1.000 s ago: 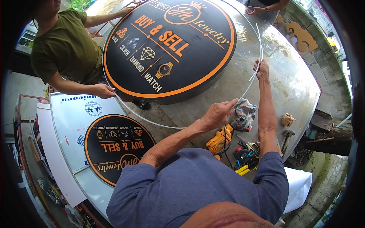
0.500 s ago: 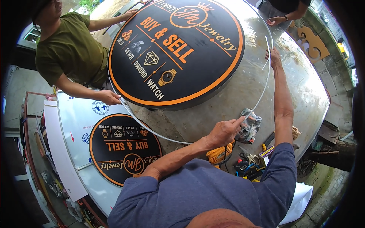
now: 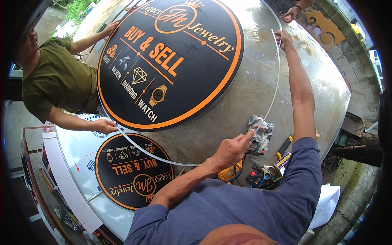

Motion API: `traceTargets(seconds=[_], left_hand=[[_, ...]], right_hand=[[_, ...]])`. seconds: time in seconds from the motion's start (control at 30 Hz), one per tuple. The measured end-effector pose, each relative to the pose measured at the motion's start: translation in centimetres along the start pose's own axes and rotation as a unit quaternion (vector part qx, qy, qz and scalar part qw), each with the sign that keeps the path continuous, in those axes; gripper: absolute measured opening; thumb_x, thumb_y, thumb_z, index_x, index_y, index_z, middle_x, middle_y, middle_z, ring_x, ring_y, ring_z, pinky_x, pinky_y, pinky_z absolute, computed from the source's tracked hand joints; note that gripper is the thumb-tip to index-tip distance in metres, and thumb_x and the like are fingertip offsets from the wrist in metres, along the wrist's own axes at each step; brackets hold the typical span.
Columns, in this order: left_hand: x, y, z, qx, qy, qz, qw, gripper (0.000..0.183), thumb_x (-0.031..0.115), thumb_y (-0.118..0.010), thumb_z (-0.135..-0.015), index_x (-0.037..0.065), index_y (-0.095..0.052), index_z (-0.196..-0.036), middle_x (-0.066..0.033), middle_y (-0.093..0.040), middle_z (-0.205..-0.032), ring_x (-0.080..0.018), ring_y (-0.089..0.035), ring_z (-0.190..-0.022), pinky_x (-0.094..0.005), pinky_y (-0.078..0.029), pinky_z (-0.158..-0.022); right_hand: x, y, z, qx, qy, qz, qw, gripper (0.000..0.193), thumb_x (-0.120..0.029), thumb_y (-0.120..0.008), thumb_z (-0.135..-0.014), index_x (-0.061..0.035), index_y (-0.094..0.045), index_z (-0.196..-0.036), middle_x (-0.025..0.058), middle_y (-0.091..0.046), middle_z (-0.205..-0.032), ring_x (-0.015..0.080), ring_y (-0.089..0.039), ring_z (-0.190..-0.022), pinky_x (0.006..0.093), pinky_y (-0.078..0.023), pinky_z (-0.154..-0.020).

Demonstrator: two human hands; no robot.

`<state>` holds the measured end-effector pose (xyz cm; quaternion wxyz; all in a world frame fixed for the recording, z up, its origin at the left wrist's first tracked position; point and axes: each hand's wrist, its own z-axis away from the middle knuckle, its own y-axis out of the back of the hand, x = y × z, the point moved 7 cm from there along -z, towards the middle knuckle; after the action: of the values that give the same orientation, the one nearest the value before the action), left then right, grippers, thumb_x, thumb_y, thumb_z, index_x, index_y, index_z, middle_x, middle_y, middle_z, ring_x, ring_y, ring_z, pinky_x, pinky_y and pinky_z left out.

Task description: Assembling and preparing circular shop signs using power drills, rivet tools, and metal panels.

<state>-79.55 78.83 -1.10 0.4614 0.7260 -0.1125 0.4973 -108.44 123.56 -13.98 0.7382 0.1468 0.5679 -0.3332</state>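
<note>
A thin white flexible strip curves in a large loop around the near side of a round black sign with an orange rim. My left hand is closed on the strip beside a crumpled grey patterned cloth; whether its fingers also touch the cloth is unclear. Farther off, with the arm stretched out, my right hand pinches the strip near a loose-looking strip end. At the left, a person in a green shirt has one hand on the strip and the other at the sign's far edge.
A smaller matching round sign lies on a white panel at the left. By my body are a yellow power tool, scissors, a yellow-black cutter and a tape measure. Another person's hand is near my right hand.
The view has shifted, so the large sign appears farther left and lower, and my right hand higher. Both my hands keep their hold on the strip.
</note>
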Motion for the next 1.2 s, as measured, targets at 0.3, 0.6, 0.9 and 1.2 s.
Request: traceTargets(seconds=[0.3, 0.6, 0.9, 1.2], left_hand=[[-0.2, -0.8, -0.7, 0.003, -0.013, 0.013, 1.0, 0.047, 0.009, -0.063, -0.09, 0.003, -0.049, -0.135, -0.0138, -0.061, -0.084, -0.0313, -0.062, -0.065, -0.0387, -0.05, -0.056], [0.0, -1.9, -0.5, -0.046, -0.02, 0.01, 0.999, 0.048, 0.009, -0.061, -0.089, 0.001, -0.047, -0.135, -0.0146, -0.061, -0.082, -0.0325, -0.063, -0.065, -0.0407, -0.051, -0.056], [-0.2, -3.4, 0.9, -0.057, -0.026, -0.018, 0.998, 0.049, 0.008, -0.061, -0.089, -0.001, -0.046, -0.135, -0.0134, -0.06, -0.082, -0.0311, -0.062, -0.065, -0.0389, -0.052, -0.057], [-0.9, -5.3, 2.6, -0.109, 0.005, -0.046, 0.993, 0.048, 0.008, -0.059, -0.09, 0.0, -0.046, -0.135, -0.0116, -0.061, -0.083, -0.029, -0.063, -0.065, -0.0384, -0.051, -0.056]], right_hand=[[-1.1, 1.6, -1.4, 0.007, -0.002, -0.007, 1.0, 0.008, -0.013, -0.054, -0.096, -0.0067, -0.051, -0.101, 0.0074, -0.051, -0.084, 0.0103, -0.043, -0.051, 0.0253, -0.032, -0.04], [-3.8, 2.7, -1.4, -0.096, 0.086, 0.025, 0.991, 0.022, -0.024, -0.055, -0.095, -0.0036, -0.057, -0.104, 0.006, -0.058, -0.067, 0.0115, -0.05, -0.046, 0.0248, -0.037, -0.04], [-6.2, 6.0, -0.9, -0.118, 0.365, 0.252, 0.888, 0.031, -0.029, -0.054, -0.094, -0.0029, -0.058, -0.11, 0.0046, -0.062, -0.086, 0.0149, -0.063, -0.072, 0.0299, -0.054, -0.057], [-5.9, 0.7, -0.6, -0.07, 0.057, 0.008, 0.996, 0.009, -0.009, -0.052, -0.097, -0.0085, -0.051, -0.088, 0.0, -0.044, -0.066, 0.0052, -0.033, -0.045, 0.0213, -0.024, -0.039]])
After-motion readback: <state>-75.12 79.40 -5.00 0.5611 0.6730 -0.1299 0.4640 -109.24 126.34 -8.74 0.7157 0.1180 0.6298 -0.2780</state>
